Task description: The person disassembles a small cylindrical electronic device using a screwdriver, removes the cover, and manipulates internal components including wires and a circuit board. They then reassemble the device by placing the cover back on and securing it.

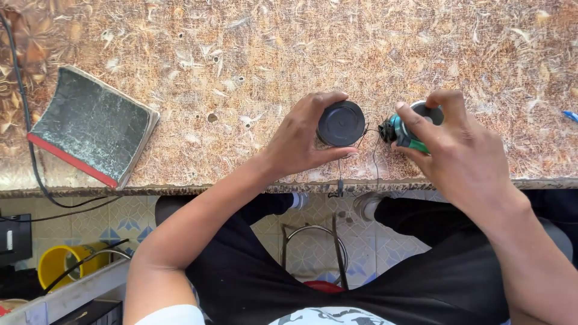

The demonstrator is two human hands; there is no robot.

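The left hand curls around a black disc on the table, thumb and fingers gripping its rim. The right hand, wrist bent inward, pinches a green-and-black part just beside it.

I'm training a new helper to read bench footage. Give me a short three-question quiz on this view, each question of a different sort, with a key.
1. True or false: the left hand grips a round black cap.
2. What does the right hand hold? A) a green and black part with thin black wires B) a yellow cup C) a blue pen
3. Fill in: the worn dark book with a red edge lies at the ___ end of the worktop.

Key: 1 true; 2 A; 3 left. The green and black part sits just right of the cap.
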